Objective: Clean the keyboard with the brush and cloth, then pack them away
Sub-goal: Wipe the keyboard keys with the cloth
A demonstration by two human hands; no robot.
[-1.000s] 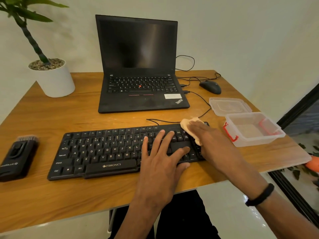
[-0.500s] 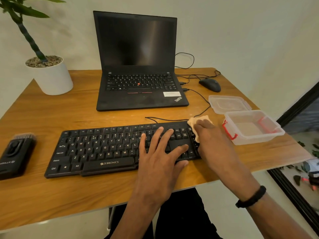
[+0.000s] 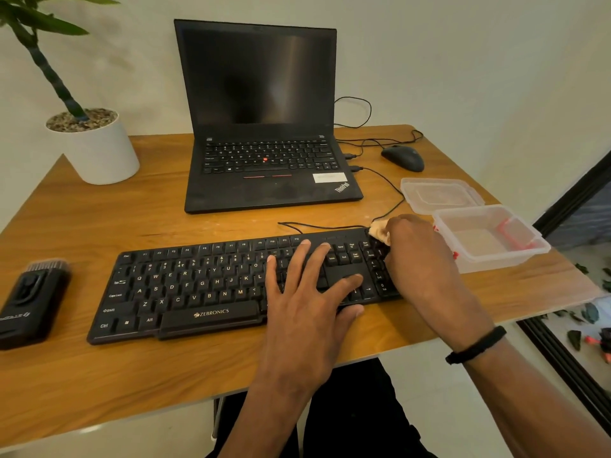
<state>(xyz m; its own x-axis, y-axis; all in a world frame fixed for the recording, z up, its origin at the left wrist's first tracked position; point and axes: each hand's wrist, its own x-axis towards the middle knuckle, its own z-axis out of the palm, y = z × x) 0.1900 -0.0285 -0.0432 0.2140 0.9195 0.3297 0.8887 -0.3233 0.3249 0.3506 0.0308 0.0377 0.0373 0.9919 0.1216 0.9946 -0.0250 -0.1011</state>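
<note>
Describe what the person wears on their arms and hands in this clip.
Both forearms are bare, with no sleeves in view. The right wrist carries a thin black band. The left hand and right hand show no gloves; no rings can be seen on the fingers that show.

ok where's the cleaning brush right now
In the head view the brush lies at the left edge of the table, just left of the keyboard and nearer than the white plant pot; neither hand touches it.
</note>
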